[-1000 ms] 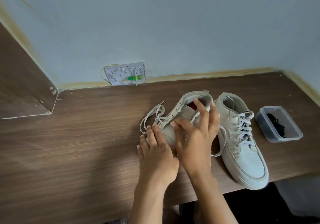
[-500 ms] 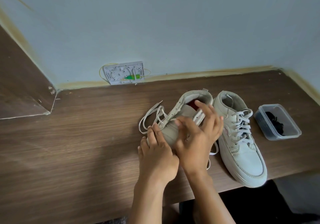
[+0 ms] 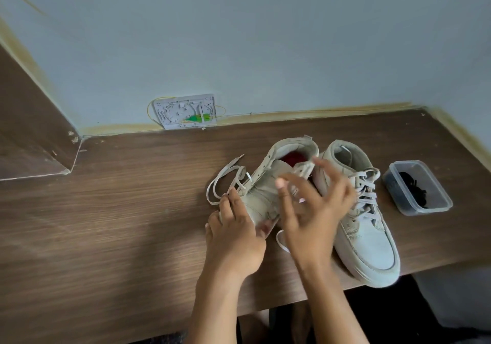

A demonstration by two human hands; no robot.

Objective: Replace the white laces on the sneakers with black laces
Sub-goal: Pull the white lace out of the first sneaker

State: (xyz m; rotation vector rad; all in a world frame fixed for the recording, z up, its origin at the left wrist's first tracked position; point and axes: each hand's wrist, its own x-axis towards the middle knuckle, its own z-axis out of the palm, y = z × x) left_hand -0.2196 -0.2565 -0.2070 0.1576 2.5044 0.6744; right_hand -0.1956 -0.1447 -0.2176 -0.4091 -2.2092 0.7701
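On the desk (image 3: 106,224) we have two sneakers side by side, both with toes toward us and heels toward the wall, so their long axes run near to far.

Furthest left lies the loose white lace (image 3: 225,181), looped on the wood just beside the left sneaker (image 3: 268,187) and coming out of its upper eyelets. Our left hand (image 3: 235,234) grips that sneaker's toe end, fingers curled over its left side and fingertips close to the loose lace. Our right hand (image 3: 316,210) hovers over the same sneaker's tongue with fingers spread and loosely bent. We cannot tell whether it pinches the short lace end (image 3: 281,241) showing below it.

The lace to be pulled sits directly ahead of both hands, and we judge the right hand the nearer one for drawing it out of the eyelets.

Next comes the right sneaker (image 3: 364,232), fully laced in white and touched by neither hand. Furthest right stands one clear plastic box (image 3: 435,205) holding the black laces (image 3: 414,191), a dark tangle we cannot count.
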